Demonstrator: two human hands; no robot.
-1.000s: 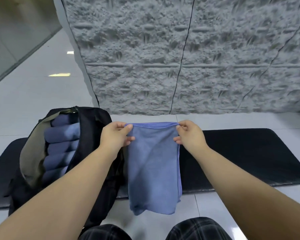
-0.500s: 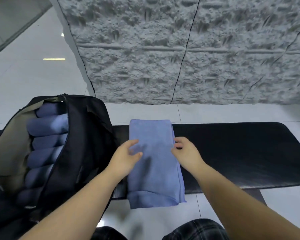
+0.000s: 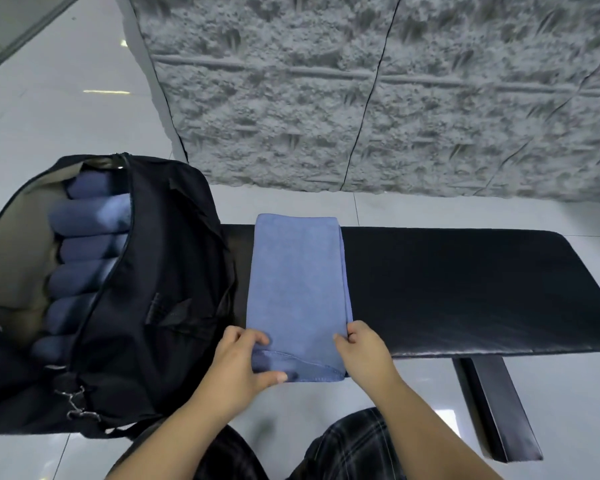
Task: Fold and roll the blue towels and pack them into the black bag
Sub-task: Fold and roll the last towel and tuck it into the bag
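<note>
While the folded blue towel [image 3: 297, 289] is lying lengthwise across the black padded surface [image 3: 465, 289], we are gripping its near end, which is overhanging the front edge. Our left hand [image 3: 239, 365] is pinching the near left corner between thumb and fingers; our right hand [image 3: 364, 355] is pinching the near right corner likewise. Folding is judged complete for this towel, and rolling is not yet begun: the strip is lying flat along its full length. Just beside it on our left, the black bag [image 3: 146, 306] is standing open, with a stack of rolled blue towels [image 3: 84, 258] already packed inside. Remaining, as we are judging it: roll this towel and pack it.
</note>
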